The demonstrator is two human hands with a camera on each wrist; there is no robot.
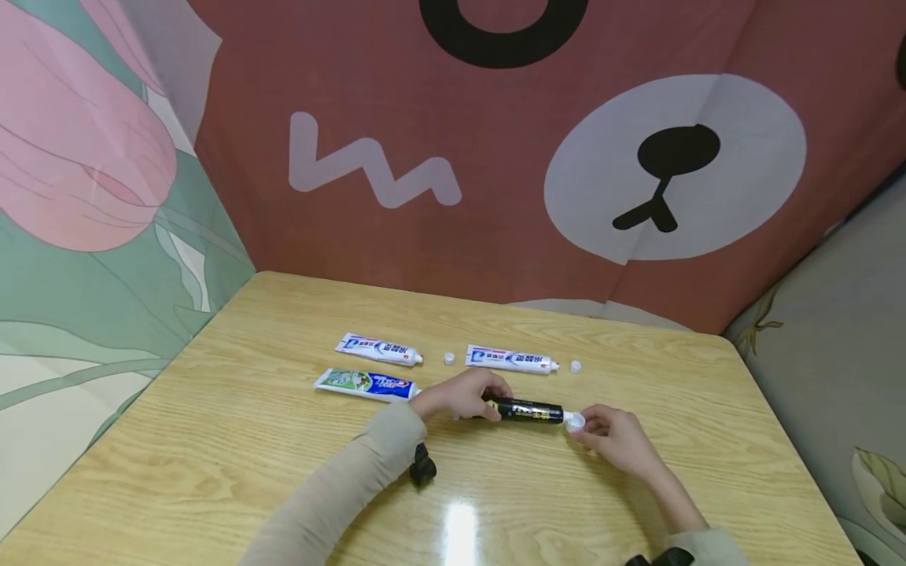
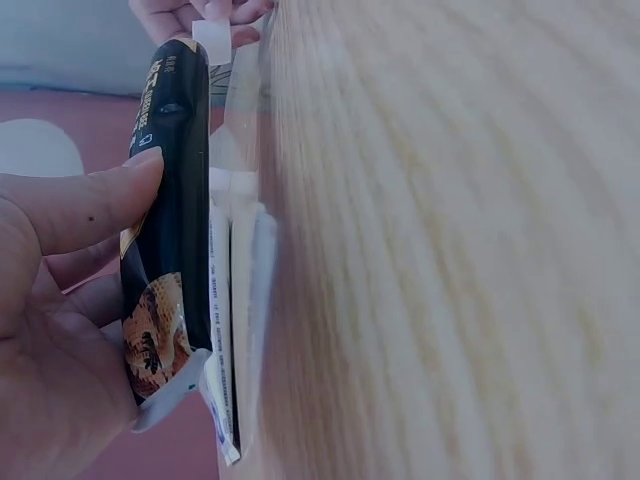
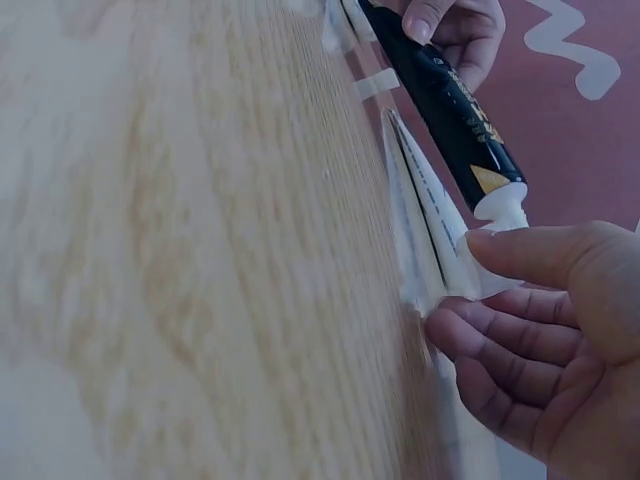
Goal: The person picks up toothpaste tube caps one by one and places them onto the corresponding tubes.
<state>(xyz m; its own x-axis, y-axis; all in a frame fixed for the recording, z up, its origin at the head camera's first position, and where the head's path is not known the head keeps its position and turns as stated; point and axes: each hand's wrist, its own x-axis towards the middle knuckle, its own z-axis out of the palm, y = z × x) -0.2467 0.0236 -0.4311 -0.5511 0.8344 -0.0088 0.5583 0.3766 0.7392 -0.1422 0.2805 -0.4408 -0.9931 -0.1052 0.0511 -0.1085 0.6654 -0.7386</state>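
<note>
A black toothpaste tube [image 1: 531,410] lies across the middle of the head view, nozzle end to the right. My left hand [image 1: 463,395] grips its tail half, thumb on one side and fingers on the other, as the left wrist view also shows. At the nozzle, my right hand [image 1: 623,440] pinches a white cap [image 1: 576,423] between thumb and fingers. In the right wrist view the thumb [image 3: 530,252] partly covers the cap, right beside the tube's white neck [image 3: 502,205]. A green-and-blue toothpaste tube [image 1: 368,384] lies by my left wrist, its nozzle end hidden behind the hand.
Farther back lie two white-and-blue toothpaste tubes, one on the left [image 1: 378,350] and one on the right [image 1: 510,359], both uncapped. A small white cap [image 1: 449,358] stands by the left one, another cap [image 1: 576,366] by the right. A printed cloth [image 1: 495,236] hangs behind the wooden table [image 1: 212,440].
</note>
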